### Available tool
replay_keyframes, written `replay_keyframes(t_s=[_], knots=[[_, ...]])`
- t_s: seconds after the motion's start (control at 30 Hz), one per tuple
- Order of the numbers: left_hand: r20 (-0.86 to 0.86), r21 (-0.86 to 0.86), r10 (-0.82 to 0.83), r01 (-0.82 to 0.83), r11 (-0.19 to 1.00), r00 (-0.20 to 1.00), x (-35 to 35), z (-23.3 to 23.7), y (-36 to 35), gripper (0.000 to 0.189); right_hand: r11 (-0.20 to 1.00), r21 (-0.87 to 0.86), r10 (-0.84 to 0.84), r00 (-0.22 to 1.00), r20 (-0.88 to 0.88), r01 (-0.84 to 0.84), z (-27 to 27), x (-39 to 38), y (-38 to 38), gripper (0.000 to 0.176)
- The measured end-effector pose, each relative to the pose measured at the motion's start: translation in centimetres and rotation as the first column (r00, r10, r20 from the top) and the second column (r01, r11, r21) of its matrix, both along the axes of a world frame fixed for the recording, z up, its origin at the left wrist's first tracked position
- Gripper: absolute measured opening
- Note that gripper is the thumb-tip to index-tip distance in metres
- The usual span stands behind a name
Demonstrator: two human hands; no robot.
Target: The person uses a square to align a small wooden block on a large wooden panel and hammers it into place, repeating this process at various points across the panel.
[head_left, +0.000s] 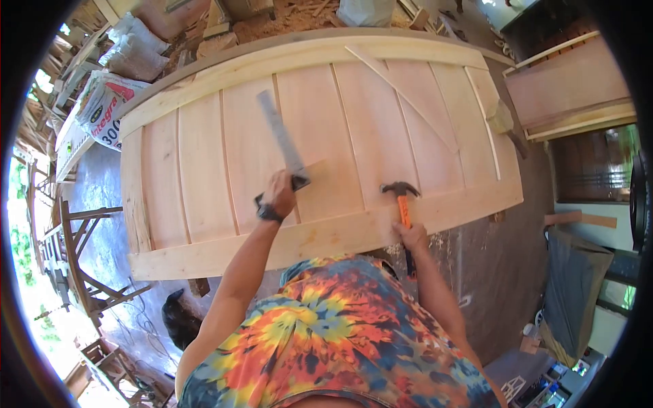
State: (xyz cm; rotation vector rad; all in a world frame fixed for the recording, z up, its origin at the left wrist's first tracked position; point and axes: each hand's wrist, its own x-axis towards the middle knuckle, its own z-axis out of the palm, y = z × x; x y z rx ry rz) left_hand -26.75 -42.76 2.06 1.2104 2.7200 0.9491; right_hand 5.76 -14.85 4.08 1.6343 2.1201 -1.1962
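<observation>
A large wooden panel, with vertical boards between two long rails, lies flat before me. Over its left-middle part, my left hand is closed around the black handle of a try square; its grey blade points away from me and is blurred. A small pale patch beside that handle is too smeared to make out. My right hand grips a claw hammer by its orange and black handle, head up, above the near rail. To its upper right, a thin wooden strip lies slantwise across the boards.
A wood block sits at the panel's right end. Filled sacks stand at the far left, above a wooden trestle. Another wooden panel is at the right. Shavings cover the ground beyond; a dark animal is at lower left.
</observation>
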Motion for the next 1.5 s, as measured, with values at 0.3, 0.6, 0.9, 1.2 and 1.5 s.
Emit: replay_keyframes(t_s=[0.3,0.6,0.9,1.2,1.5], knots=[[-0.043,0.194,0.279,-0.266,0.944,0.959,1.2,1.1,-7.6,0.040,0.941,-0.329,0.036,0.990,-0.138,-0.080,-0.4,0.4,3.3,0.038],[0.075,-0.032,-0.067,0.070,0.997,0.995,10.9,0.3,3.7,0.045,0.901,-0.329,0.281,0.958,-0.059,-0.284,0.2,-0.1,8.0,0.034],[0.095,-0.162,-0.255,0.268,0.950,0.962,10.3,0.8,6.6,0.043,0.863,-0.399,0.276,0.950,-0.144,-0.311,-0.2,0.1,8.9,0.036],[0.081,-0.106,-0.146,0.155,0.982,0.986,12.6,0.1,6.8,0.040,0.881,-0.377,0.234,0.956,-0.178,-0.286,-0.4,0.3,8.7,0.033],[0.049,-0.084,-0.116,0.120,0.989,0.992,13.0,-1.1,7.1,0.043,0.883,-0.392,0.203,0.963,-0.175,-0.257,-0.3,0.3,8.5,0.028]])
